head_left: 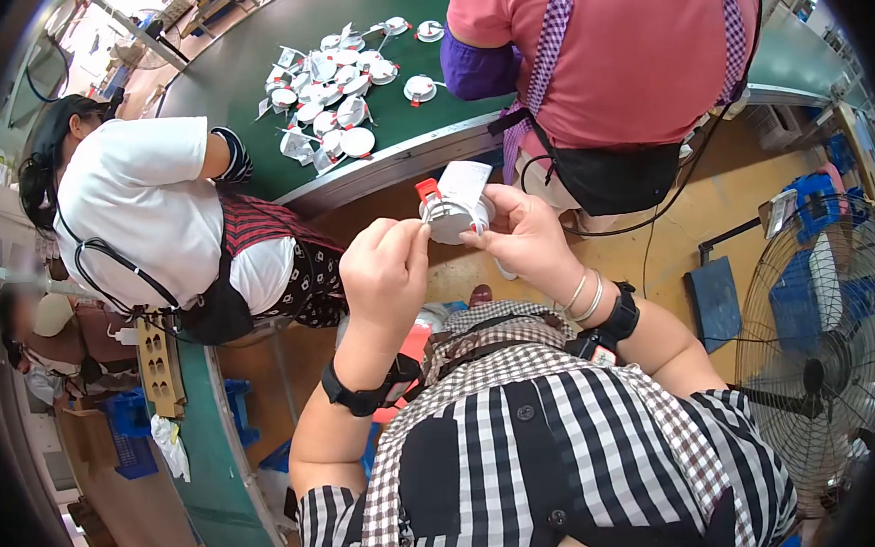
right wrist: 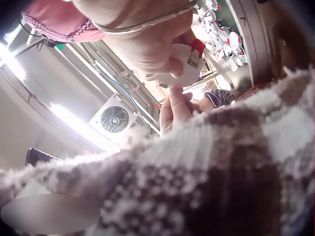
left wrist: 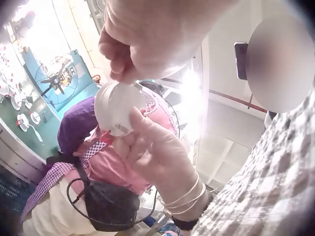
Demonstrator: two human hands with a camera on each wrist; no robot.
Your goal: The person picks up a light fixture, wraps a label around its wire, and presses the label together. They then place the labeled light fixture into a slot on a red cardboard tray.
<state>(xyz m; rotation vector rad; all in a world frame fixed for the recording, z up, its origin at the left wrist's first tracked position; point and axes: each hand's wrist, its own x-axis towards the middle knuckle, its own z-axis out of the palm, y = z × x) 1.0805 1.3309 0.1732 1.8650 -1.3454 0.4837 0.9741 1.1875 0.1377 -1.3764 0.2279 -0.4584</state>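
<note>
A round white lamp [head_left: 448, 223] with red clips and a white paper tag [head_left: 466, 182] is held up in front of the chest. The right hand [head_left: 531, 243] grips its right side between thumb and fingers. At its left edge the left hand [head_left: 385, 272] has thumb and fingertips pinched together; what lies between them is too small to tell. In the left wrist view the lamp [left wrist: 116, 108] shows its smooth white face, with the right hand [left wrist: 160, 152] below and the left hand [left wrist: 147, 39] above. The right wrist view shows the lamp [right wrist: 183, 65] partly behind the right hand [right wrist: 142, 44].
Beyond the hands, a green table [head_left: 246, 95] bears a pile of similar white lamps [head_left: 326, 90]. A person in pink [head_left: 614, 52] stands ahead and one in white [head_left: 142, 191] at the left. A large wire fan [head_left: 814, 376] is at the right.
</note>
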